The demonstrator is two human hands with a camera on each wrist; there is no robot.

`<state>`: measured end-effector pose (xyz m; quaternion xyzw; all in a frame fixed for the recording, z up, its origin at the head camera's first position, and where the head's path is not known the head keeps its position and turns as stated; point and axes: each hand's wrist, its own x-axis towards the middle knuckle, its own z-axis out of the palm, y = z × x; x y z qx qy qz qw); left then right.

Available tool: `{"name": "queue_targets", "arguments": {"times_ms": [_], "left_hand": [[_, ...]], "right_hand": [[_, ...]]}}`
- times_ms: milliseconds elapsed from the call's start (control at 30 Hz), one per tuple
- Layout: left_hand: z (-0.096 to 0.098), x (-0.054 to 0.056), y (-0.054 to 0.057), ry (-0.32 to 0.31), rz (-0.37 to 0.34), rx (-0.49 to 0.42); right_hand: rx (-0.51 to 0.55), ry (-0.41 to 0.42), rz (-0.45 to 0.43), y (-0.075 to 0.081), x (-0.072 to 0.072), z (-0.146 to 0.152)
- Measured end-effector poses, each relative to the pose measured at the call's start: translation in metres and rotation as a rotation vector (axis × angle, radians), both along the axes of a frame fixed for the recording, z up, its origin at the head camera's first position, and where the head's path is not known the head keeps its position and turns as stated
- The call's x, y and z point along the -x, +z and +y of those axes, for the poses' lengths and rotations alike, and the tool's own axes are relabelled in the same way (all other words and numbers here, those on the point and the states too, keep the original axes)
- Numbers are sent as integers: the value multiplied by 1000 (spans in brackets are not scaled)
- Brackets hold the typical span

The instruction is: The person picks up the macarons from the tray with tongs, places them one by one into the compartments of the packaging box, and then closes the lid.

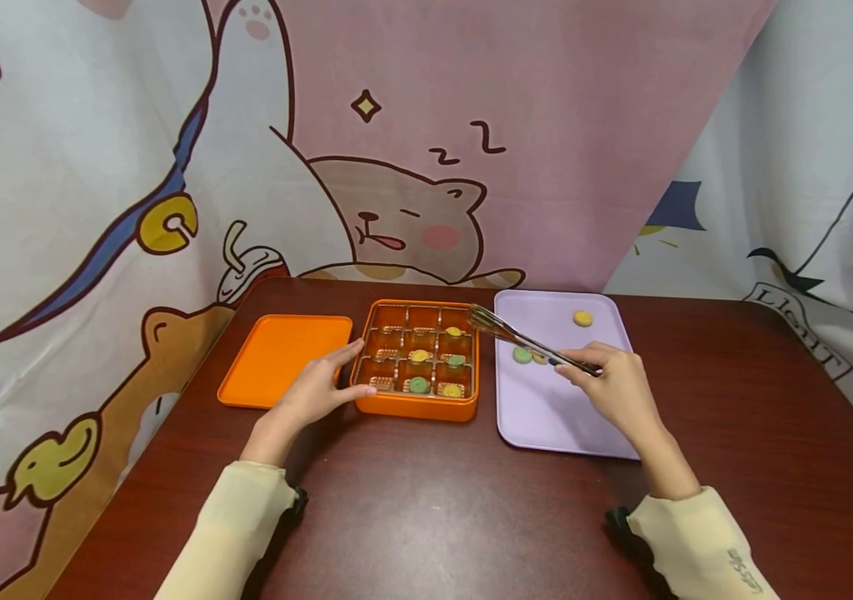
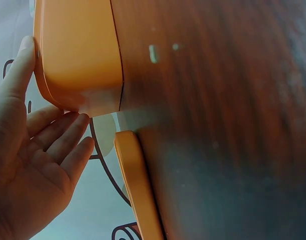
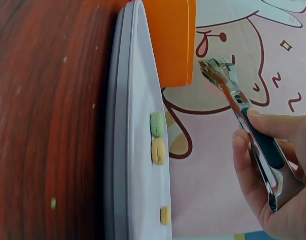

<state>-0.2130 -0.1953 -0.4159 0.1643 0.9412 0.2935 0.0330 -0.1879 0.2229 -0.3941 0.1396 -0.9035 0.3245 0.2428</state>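
With thumb and fingers my right hand [image 1: 617, 392] grips metal tongs [image 1: 524, 340], whose tips lie over the right rim of the orange box in the head view. Nothing shows between the tong tips [image 3: 215, 70] in the right wrist view. The orange box [image 1: 415, 406] has a clear divided insert with several yellow and green macarons in its middle and right columns. My left hand [image 1: 314, 387] touches the box's left side with its fingers fairly straight, thumb along the front left corner. A green macaron [image 1: 521, 355] and two yellow ones lie on the lilac tray [image 1: 546, 417].
An orange lid [image 1: 284, 358] lies flat left of the box. One yellow macaron [image 1: 583, 318] sits apart toward the tray's far edge. The brown table [image 1: 426, 500] backs onto a printed cloth [image 1: 546, 167] at its far and left sides.
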Motion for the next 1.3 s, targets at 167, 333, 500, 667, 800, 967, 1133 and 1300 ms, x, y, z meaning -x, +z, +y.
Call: {"name": "queue_targets", "arguments": {"times_ms": [167, 333, 500, 667, 800, 967, 1133, 1300], "left_hand": [[1, 0, 1, 2, -6, 1], [1, -1, 2, -1, 0, 6], [1, -1, 3, -7, 0, 5], [0, -1, 2, -14, 14, 9], [0, -1, 2, -13, 25, 10], [1, -1, 2, -14, 28, 9], [1, -1, 2, -17, 30, 9], [1, -1, 2, -12, 29, 7]], "right_hand": [[15, 11, -13, 0, 5, -11], [23, 27, -14, 1, 10, -21], [28, 38, -21, 1, 16, -32], [39, 48, -56, 1, 23, -44], [49, 54, -81, 1, 28, -53], [57, 63, -106, -1, 33, -61], [51, 66, -131, -4, 37, -67], [50, 61, -164, -7, 39, -69]]}}
